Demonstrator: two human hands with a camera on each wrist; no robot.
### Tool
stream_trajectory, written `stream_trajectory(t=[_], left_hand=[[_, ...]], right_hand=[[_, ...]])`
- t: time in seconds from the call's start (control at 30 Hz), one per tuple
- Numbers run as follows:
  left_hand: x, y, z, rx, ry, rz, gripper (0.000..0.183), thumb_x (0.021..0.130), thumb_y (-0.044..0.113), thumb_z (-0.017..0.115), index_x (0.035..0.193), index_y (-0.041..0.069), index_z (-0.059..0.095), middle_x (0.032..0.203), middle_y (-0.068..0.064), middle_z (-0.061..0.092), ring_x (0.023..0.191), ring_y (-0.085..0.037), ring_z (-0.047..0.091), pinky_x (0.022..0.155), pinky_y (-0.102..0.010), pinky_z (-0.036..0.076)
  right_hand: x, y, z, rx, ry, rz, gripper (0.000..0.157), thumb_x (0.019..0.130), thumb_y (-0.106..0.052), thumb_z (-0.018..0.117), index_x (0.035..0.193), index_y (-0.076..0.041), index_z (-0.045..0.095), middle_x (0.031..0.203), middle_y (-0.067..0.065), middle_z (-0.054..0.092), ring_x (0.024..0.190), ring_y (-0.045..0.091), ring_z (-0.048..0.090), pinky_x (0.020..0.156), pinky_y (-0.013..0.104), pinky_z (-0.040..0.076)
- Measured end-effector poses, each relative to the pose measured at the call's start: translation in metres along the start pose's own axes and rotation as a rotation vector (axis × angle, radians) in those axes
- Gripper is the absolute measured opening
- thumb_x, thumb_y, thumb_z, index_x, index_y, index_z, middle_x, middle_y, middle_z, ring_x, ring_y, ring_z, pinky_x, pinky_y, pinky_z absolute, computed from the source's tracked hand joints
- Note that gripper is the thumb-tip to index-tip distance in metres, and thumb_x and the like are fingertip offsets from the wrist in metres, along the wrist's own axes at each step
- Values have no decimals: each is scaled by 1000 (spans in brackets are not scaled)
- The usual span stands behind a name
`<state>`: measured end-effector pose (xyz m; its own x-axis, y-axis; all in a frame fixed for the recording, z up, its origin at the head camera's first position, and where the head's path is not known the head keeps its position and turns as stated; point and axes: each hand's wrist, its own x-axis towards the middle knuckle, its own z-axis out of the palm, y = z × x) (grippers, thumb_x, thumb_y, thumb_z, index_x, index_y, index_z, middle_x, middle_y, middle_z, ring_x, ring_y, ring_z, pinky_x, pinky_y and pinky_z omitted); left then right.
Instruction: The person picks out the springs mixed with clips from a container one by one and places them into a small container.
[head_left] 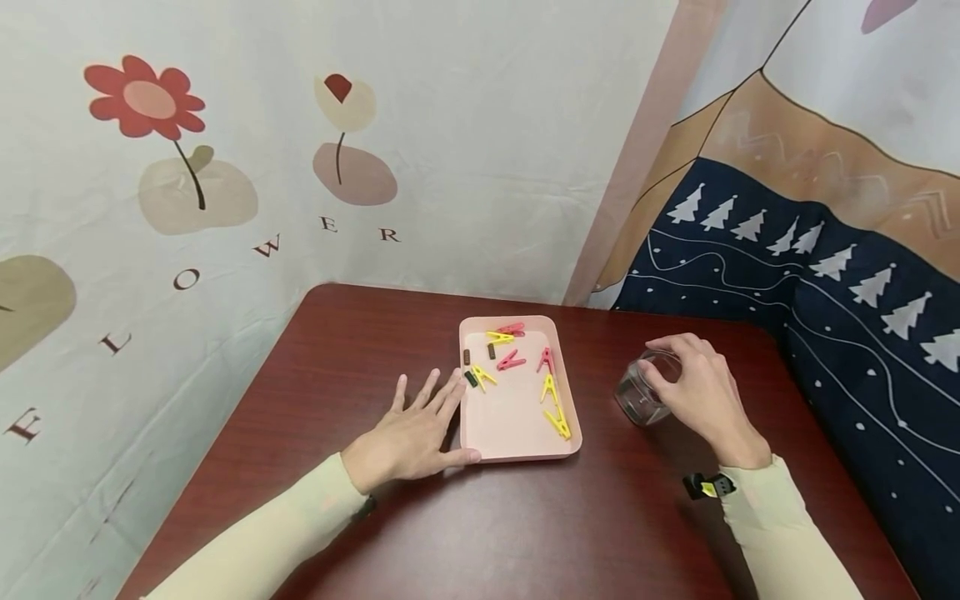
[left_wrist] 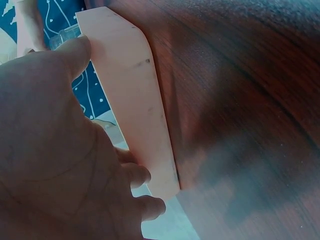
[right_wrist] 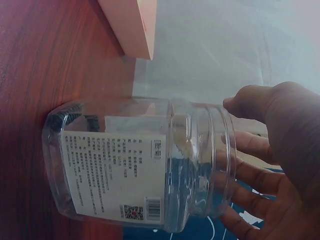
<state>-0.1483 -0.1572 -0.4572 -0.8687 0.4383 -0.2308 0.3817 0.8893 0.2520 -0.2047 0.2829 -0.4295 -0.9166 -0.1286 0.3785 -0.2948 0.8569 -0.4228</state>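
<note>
A pink rectangular tray [head_left: 498,425] lies on the table, holding several yellow clothespins [head_left: 557,423] and pink clothespins [head_left: 511,360]. Small dark ridged pieces [head_left: 492,351] sit toward its left side. My left hand [head_left: 408,437] is spread at the tray's left edge, fingers straight against the side wall and thumb at the near corner. To the right of the tray, my right hand [head_left: 701,392] grips a clear jar [head_left: 640,396] round its open rim, thumb on the near side. The jar bears a white printed label [right_wrist: 115,175], and something dark and ridged [right_wrist: 75,114] is at its bottom.
The reddish-brown wooden table [head_left: 360,333] backs onto a pale curtain [head_left: 480,167] with printed flowers and letters. On the right hangs a dark blue cloth [head_left: 720,267] with white trees, close along the table's edge.
</note>
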Motion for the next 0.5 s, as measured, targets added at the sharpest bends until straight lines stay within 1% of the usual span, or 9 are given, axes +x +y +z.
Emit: stream_trajectory(t=[0.13, 0.3, 0.5], left_hand=[[0, -1, 1, -2, 4, 1, 119, 107, 82, 63, 188, 8, 17, 199, -11, 11, 184, -47, 13, 141, -86, 3], [0, -1, 1, 0, 3, 3, 118, 108, 82, 63, 188, 8, 17, 199, -11, 10, 184, -47, 13, 141, -86, 3], [0, -1, 2, -2, 4, 3, 118, 108, 81, 63, 188, 8, 17, 199, -10, 10, 184, -47, 13, 141, -85, 3]], right_hand=[[3, -4, 1, -4, 7, -29, 35, 103, -21, 88, 135, -8, 83, 134, 22, 79, 114, 41, 71, 96, 67, 59], [5, -12, 3, -15, -8, -43, 37, 103, -21, 88, 137, -7, 81, 137, 25, 77, 115, 43, 68, 102, 72, 57], [10, -25, 9, -23, -23, -66, 36, 103, -19, 87, 137, -7, 80, 141, 24, 77, 122, 44, 67, 112, 74, 52]])
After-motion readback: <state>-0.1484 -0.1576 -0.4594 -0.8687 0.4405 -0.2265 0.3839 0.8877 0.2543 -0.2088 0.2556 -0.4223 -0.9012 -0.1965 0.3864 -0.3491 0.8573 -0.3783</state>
